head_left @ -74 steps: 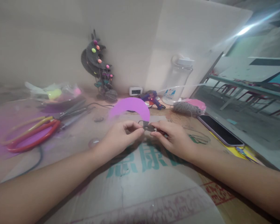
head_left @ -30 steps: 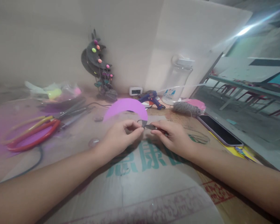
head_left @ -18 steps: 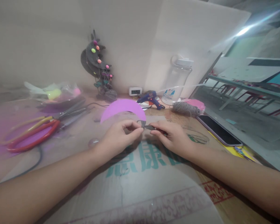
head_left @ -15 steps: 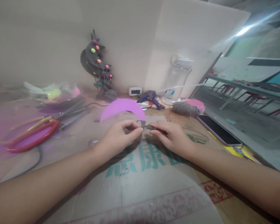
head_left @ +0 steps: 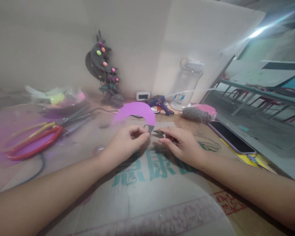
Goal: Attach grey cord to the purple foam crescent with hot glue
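My left hand (head_left: 130, 141) is closed in a pinch on the tip of a purple crescent (head_left: 137, 109), a flat piece that looks like card. Something dark grey, perhaps yarn, covers that tip, with a small loop standing out beside my fingers. Small scissors (head_left: 158, 134) are in my right hand (head_left: 180, 139), their dark blades spread apart and pointing left at the grey tip. My right fingers hide most of the scissors' handles. Both hands are just above the cardboard (head_left: 147, 196) with green characters.
Large red-handled scissors (head_left: 34, 144) lie at left, near a bag of coloured pieces (head_left: 56, 96). Behind stand a decorated grey crescent (head_left: 98, 62), a small clock (head_left: 143, 95), a glue gun (head_left: 161, 104) and a bottle (head_left: 186, 85). Grey yarn (head_left: 195, 114) and a phone (head_left: 232, 137) lie right.
The small scissors' blades have opened. The purple crescent has shifted slightly right and up, while both hands stay nearly in place.
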